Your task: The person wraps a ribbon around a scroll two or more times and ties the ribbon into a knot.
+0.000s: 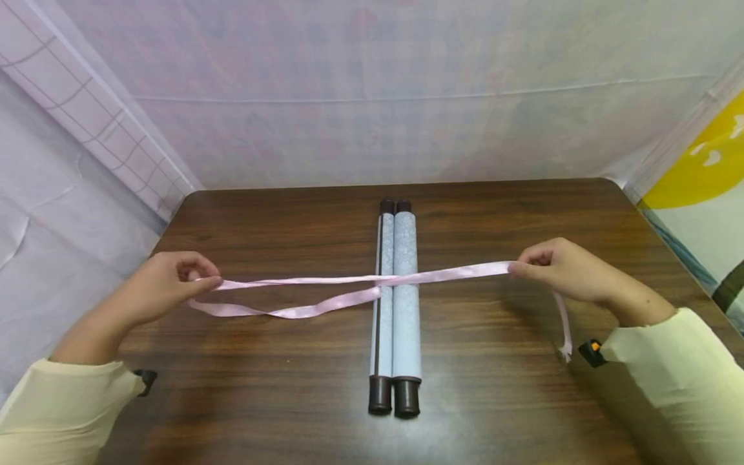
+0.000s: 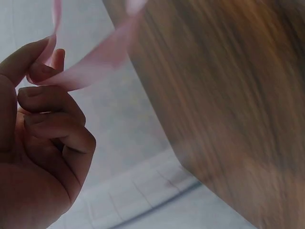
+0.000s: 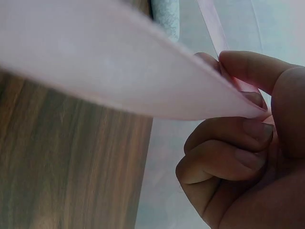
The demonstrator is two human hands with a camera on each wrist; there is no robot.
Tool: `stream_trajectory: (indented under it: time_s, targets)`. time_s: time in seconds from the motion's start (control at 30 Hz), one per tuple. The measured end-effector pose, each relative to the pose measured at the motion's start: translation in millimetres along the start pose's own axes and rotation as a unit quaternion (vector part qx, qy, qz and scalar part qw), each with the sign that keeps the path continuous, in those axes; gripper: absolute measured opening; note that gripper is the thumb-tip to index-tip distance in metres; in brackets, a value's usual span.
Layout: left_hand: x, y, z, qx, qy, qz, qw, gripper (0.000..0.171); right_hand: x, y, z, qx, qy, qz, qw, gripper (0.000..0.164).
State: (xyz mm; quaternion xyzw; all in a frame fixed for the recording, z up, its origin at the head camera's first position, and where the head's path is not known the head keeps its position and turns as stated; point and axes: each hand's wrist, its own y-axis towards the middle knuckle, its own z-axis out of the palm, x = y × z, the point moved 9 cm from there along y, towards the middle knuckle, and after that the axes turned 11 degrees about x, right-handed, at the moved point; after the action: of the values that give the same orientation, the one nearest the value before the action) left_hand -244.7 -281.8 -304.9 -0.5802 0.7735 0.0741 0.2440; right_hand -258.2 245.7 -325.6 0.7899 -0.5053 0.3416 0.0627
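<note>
A pale blue scroll with dark brown end knobs lies lengthwise mid-table as two rolls side by side, the left roll (image 1: 386, 329) and the right roll (image 1: 407, 336). A pink satin ribbon (image 1: 459, 272) crosses over both. Left of the rolls, my left hand (image 1: 157, 284) pinches the ribbon between thumb and index finger; one strand runs tight to the rolls and another sags below it. To the right, my right hand (image 1: 572, 271) pinches the ribbon's other side, and a frayed tail hangs under it. Whether ribbon passes beneath the rolls is hidden.
The dark wood-grain table (image 1: 279, 413) has rounded far corners. Behind it hangs a pale, faintly checked curtain (image 1: 407, 97). White sheeting (image 1: 52, 194) stands at the left, and a yellow shape (image 1: 697, 165) shows beyond the right edge.
</note>
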Motion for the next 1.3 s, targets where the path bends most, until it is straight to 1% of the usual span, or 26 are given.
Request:
stream_trajectory:
  time_s: [0.1, 0.23, 0.33, 0.47, 0.57, 0.63, 0.73, 0.8, 0.9, 0.97, 1.03, 1.13, 1.2, 1.3]
  targets:
    - [8.1, -0.9, 0.6, 0.004, 0.004, -0.004, 1.0, 0.026, -4, 1, -3, -0.005, -0.004, 0.004, 1.0, 0.029]
    - [10.3, 0.5, 3.6, 0.011, 0.025, -0.01, 0.9996, 0.027, -9, 1, -6, -0.013, -0.009, 0.012, 1.0, 0.028]
    - [7.6, 1.7, 5.4, 0.012, 0.046, -0.015, 0.9988, 0.029, -11, 2, -6, -0.012, -0.003, 0.017, 1.0, 0.029]
    - [1.7, 3.1, 6.4, 0.016, 0.062, -0.027, 0.9976, 0.033, -15, 3, -4, 0.005, 0.017, 0.022, 1.0, 0.031]
    - [-5.5, 6.5, 7.5, 0.022, 0.066, -0.033, 0.997, 0.036, -16, 3, -3, 0.009, 0.017, 0.029, 0.999, 0.032]
    - [-13.2, 10.6, 10.4, 0.03, 0.065, -0.034, 0.9969, 0.037, -16, 3, -4, 0.001, 0.002, 0.033, 0.999, 0.033]
    - [-30.0, 19.0, 16.6, 0.032, 0.067, -0.027, 0.9969, 0.033, -10, 3, -4, -0.016, -0.024, 0.023, 0.999, 0.029]
    - [-44.5, 26.0, 21.5, 0.028, 0.071, -0.018, 0.9969, 0.03, 0, 6, -3, -0.028, -0.052, 0.007, 0.998, 0.026]
    - [-71.5, 39.0, 28.0, 0.014, 0.074, -0.002, 0.9971, 0.026, 23, 15, 5, -0.045, -0.092, -0.027, 0.994, 0.018]
    - [-92.2, 49.1, 35.4, 0.012, 0.069, 0.012, 0.9975, 0.024, 40, 23, 15, -0.051, -0.111, -0.047, 0.991, 0.013]
    - [-113.4, 59.5, 45.5, 0.017, 0.061, 0.025, 0.9977, 0.024, 58, 32, 26, -0.051, -0.113, -0.065, 0.99, 0.011]
    - [-142.4, 72.9, 65.1, 0.036, 0.06, 0.042, 0.9967, 0.024, 79, 47, 45, -0.042, -0.104, -0.077, 0.991, 0.014]
    - [-159.2, 81.9, 75.8, 0.045, 0.068, 0.052, 0.9953, 0.026, 87, 57, 52, -0.042, -0.1, -0.073, 0.991, 0.017]
    - [-178.8, 92.2, 86.5, 0.048, 0.087, 0.064, 0.993, 0.028, 93, 67, 55, -0.047, -0.098, -0.056, 0.992, 0.023]
